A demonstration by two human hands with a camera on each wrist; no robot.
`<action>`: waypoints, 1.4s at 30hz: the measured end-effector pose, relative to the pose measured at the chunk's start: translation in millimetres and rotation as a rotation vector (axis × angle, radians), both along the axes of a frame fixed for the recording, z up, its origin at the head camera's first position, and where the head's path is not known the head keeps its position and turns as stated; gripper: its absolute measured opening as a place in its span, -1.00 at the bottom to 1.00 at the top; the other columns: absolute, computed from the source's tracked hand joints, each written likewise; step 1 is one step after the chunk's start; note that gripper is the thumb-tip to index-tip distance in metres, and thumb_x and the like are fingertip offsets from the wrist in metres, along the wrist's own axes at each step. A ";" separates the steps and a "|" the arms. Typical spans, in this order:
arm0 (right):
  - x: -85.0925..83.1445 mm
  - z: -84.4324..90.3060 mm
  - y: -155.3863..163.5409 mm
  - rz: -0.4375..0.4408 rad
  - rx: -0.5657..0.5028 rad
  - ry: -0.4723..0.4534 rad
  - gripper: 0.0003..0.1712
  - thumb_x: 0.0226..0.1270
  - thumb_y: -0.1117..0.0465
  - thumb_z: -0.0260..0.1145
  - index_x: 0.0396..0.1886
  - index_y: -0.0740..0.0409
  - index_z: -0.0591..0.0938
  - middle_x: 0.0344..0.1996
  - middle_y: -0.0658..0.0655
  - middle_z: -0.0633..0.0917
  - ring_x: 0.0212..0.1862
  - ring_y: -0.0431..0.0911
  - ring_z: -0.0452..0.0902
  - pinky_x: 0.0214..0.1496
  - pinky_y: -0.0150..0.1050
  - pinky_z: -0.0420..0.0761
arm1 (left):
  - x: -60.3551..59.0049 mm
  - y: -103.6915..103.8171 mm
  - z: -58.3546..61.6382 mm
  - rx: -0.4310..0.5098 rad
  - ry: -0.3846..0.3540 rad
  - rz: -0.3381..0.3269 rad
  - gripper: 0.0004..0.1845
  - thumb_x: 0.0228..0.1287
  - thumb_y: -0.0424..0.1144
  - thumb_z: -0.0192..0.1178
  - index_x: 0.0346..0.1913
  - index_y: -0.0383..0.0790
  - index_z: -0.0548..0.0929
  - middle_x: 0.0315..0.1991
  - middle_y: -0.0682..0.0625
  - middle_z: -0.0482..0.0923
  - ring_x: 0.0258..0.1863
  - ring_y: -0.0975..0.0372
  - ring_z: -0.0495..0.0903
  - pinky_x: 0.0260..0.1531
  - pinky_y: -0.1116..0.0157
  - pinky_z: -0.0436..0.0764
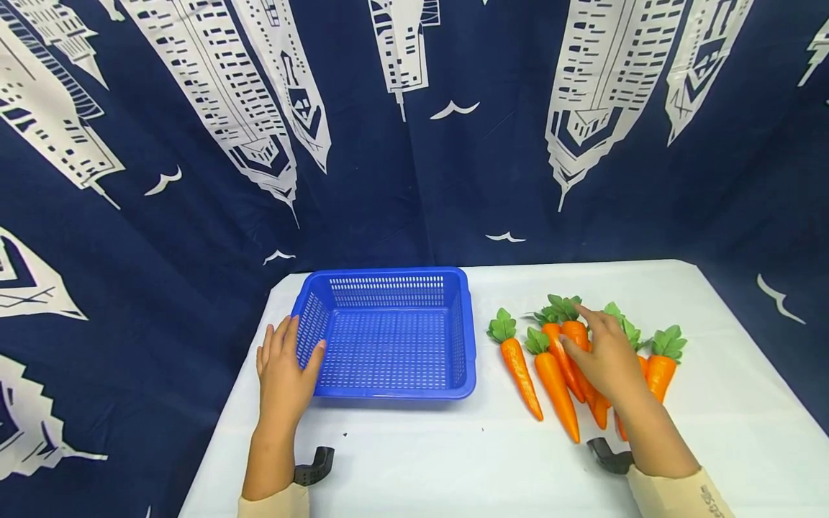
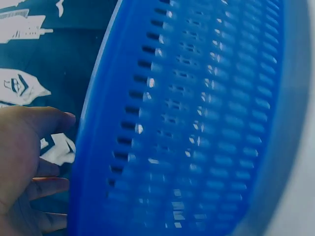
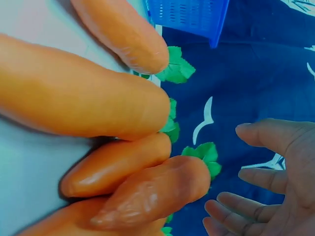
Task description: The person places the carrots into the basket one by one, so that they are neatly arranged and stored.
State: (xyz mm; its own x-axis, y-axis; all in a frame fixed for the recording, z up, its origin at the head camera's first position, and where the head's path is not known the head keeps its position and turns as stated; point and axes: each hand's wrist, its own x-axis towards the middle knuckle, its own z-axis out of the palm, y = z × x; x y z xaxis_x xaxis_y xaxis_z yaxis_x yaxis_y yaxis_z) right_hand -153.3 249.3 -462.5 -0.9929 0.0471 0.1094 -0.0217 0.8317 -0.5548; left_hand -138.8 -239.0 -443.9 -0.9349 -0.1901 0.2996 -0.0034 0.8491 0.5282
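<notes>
Progress, judged from the present layout, stands at the very start: the blue basket (image 1: 388, 338) holds nothing, and every carrot lies outside it on the table (image 1: 414, 460). Loading the basket appears to be the work in hand, and all of it remains.

Backdrop: a dark blue cloth (image 1: 194, 144) printed with white skyscrapers and birds hangs behind the table and drapes past its left and right edges.

Table: a white covered surface. The basket sits towards the rear left corner, upright, its slotted walls and floor bare.

Carrots: a cluster of orange carrots (image 1: 557, 381) with green leaf tops lies to the right of the basket, nearer the right edge, tips pointing to the front edge. Several overlap; the exact count cannot be told because the right hand covers part of the pile.

Left hand (image 1: 283, 374): fingers straight and relaxed, resting against the basket's left wall, thumb at the rim, gripping nothing.

Right hand (image 1: 605, 356): fingers spread loosely over the middle carrots, nothing clasped. Whether the fingertips touch a carrot cannot be told.
</notes>
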 end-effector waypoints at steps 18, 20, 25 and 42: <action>-3.3 -23.0 6.9 -0.085 -0.060 -0.061 -0.22 0.42 0.08 0.30 0.48 0.37 0.28 0.18 0.50 0.42 0.15 0.40 0.45 0.21 0.41 0.45 | 19.0 -29.5 -36.0 0.227 -0.032 0.041 -0.26 0.46 0.04 0.18 0.58 -0.12 0.23 0.60 -0.06 0.14 0.60 -0.07 0.11 0.51 -0.20 0.15; -3.7 -24.7 7.6 -0.085 -0.062 -0.060 -0.22 0.41 0.09 0.31 0.47 0.39 0.28 0.15 0.50 0.44 0.14 0.39 0.46 0.20 0.40 0.45 | 19.8 -31.4 -39.4 0.254 -0.042 0.043 -0.26 0.46 0.04 0.18 0.57 -0.10 0.23 0.60 -0.04 0.14 0.61 -0.06 0.09 0.52 -0.20 0.14; -4.5 -28.2 7.8 -0.088 -0.055 -0.047 -0.23 0.38 0.12 0.32 0.44 0.40 0.30 0.11 0.49 0.47 0.11 0.39 0.45 0.18 0.38 0.45 | 20.7 -34.4 -46.7 0.334 -0.056 0.032 -0.27 0.47 0.02 0.18 0.58 -0.07 0.21 0.62 -0.01 0.10 0.63 -0.04 0.03 0.55 -0.17 0.08; -5.3 -25.9 5.3 -0.098 -0.079 -0.045 -0.24 0.39 0.14 0.32 0.47 0.37 0.29 0.12 0.47 0.48 0.06 0.31 0.49 0.07 0.27 0.55 | 28.1 -38.9 -46.9 0.401 -0.129 -0.028 -0.05 0.32 0.08 0.34 0.63 0.08 0.05 0.66 -0.03 -0.06 0.65 -0.10 -0.10 0.54 -0.26 -0.01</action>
State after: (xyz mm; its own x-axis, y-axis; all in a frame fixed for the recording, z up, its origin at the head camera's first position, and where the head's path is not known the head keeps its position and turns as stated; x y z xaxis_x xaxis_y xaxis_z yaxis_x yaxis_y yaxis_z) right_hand -158.6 254.6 -488.5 -0.9870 0.1507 0.0565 0.0840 0.7820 -0.6176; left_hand -110.6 -277.9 -490.8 -0.9663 -0.2424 0.0871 -0.0713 0.5767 0.8138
